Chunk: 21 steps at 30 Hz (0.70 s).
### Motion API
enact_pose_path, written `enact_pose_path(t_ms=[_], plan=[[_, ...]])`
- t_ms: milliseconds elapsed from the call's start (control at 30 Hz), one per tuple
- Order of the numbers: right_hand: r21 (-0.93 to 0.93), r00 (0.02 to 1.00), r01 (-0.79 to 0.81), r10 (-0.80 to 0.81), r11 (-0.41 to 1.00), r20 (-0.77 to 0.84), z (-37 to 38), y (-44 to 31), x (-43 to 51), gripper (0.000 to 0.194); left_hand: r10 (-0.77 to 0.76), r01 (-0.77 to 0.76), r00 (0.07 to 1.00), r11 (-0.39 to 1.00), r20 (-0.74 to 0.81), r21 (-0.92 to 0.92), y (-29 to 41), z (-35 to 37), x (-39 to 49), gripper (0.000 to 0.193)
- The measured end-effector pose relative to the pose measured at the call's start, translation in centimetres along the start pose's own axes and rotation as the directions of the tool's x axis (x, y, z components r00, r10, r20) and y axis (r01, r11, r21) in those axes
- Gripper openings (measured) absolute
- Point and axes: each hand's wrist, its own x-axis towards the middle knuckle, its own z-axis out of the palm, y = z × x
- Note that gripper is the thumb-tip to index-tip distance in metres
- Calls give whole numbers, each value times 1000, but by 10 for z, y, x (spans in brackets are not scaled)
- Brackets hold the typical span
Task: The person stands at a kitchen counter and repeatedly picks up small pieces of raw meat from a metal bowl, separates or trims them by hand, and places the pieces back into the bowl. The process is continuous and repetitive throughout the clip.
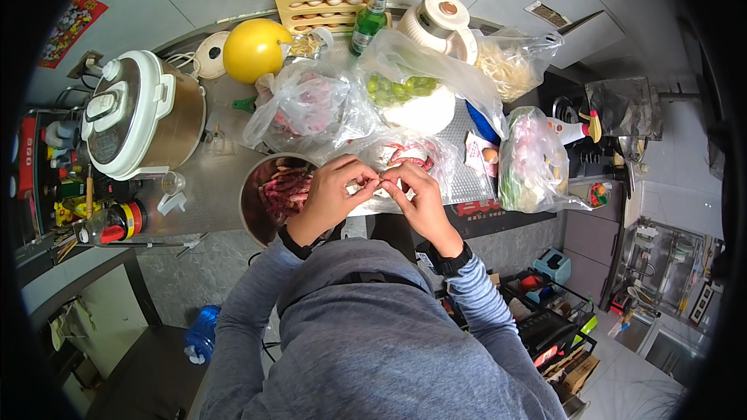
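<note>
My left hand (338, 189) and my right hand (417, 195) meet at the fingertips over the counter's front edge. Between them they pinch a small, thin item, too small to name for sure. Under my left hand and to its left, a metal bowl (250, 201) holds reddish-purple speckled bean pods (285, 189). Just beyond my fingers lies an open clear plastic bag (446, 157) with red and white pieces (408, 153) inside.
Plastic bags of food (309, 105), a green glass bottle (369, 23), a yellow pomelo-like fruit (254, 51) and an egg rack (332, 3) stand behind. A pressure cooker (146, 114) is at left; a bag of vegetables (534, 163) and a spray bottle (569, 130) are at right.
</note>
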Motion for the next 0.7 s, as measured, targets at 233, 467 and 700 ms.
enact_pose_path(t_ms=[233, 467, 700], plan=[[586, 953, -300, 257, 753, 159, 9, 2, -2, 11, 42, -57, 975, 996, -217, -63, 5, 10, -4, 13], [675, 968, -217, 244, 705, 57, 18, 6, -6, 12, 27, -48, 971, 996, -239, -82, 7, 9, -7, 15], [788, 958, -134, 282, 601, -53, 11, 9, -6, 9, 147, -158, 961, 987, -235, -29, 9, 13, -10, 15]])
